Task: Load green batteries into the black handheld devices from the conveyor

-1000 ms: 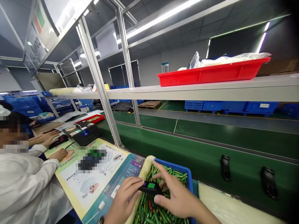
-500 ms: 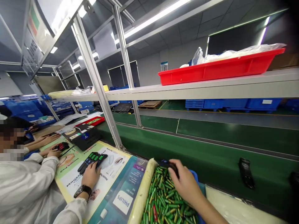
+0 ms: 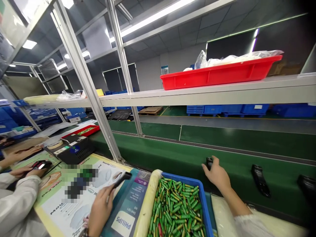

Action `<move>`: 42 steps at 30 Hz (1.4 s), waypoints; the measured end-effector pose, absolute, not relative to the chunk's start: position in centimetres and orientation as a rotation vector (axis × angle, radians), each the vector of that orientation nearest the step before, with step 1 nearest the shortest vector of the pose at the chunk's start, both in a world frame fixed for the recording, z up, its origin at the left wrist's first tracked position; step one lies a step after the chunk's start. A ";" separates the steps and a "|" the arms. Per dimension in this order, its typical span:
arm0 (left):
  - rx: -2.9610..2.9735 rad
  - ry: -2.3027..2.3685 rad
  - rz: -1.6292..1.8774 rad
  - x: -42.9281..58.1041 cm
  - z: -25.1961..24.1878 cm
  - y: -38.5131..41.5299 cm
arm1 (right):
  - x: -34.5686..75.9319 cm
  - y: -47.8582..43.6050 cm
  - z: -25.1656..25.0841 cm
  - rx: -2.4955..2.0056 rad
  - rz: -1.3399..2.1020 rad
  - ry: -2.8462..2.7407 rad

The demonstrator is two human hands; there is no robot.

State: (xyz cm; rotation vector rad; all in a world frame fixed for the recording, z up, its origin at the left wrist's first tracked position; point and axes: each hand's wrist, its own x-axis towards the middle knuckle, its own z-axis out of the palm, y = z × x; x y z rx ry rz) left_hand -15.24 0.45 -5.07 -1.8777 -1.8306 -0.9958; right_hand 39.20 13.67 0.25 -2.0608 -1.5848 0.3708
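Note:
My left hand point(image 3: 101, 207) grips a slim black handheld device point(image 3: 123, 178), its kind unclear, tilted above the printed mat. Over the green belt, my right hand point(image 3: 218, 176) has thumb and forefinger on either side of another black device point(image 3: 209, 163), most of it hidden by the fingers. Between my hands stands a blue bin point(image 3: 206, 207) full of green cylindrical batteries point(image 3: 175, 204), with a red one among them. On the mat left of my left hand, a blurred group of dark devices point(image 3: 79, 186) shows some green.
More black devices point(image 3: 260, 180) lie on the green belt point(image 3: 172, 153) to the right. A rolled pale pad point(image 3: 148, 204) lines the bin's left side. Co-workers' hands point(image 3: 37, 169) work at far left, near a black box point(image 3: 74, 149). A red tray point(image 3: 219, 74) sits on the shelf overhead.
My right hand has moved from above the batteries out over the belt with its black device. My left hand has come off the device group toward me, now holding one device. The view has shifted right.

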 end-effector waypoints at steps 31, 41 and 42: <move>-1.400 -2.427 -0.644 -25.5 -4.8 3.1 | 28.2 6.4 4.6 -1.232 0.495 -1.622; -2.097 -1.733 -1.366 -8.8 -2.6 2.8 | 39.6 11.9 5.7 -1.704 0.476 -1.488; -2.185 -1.654 -1.383 -7.3 -2.2 3.0 | 41.6 13.1 5.0 -1.832 0.502 -1.490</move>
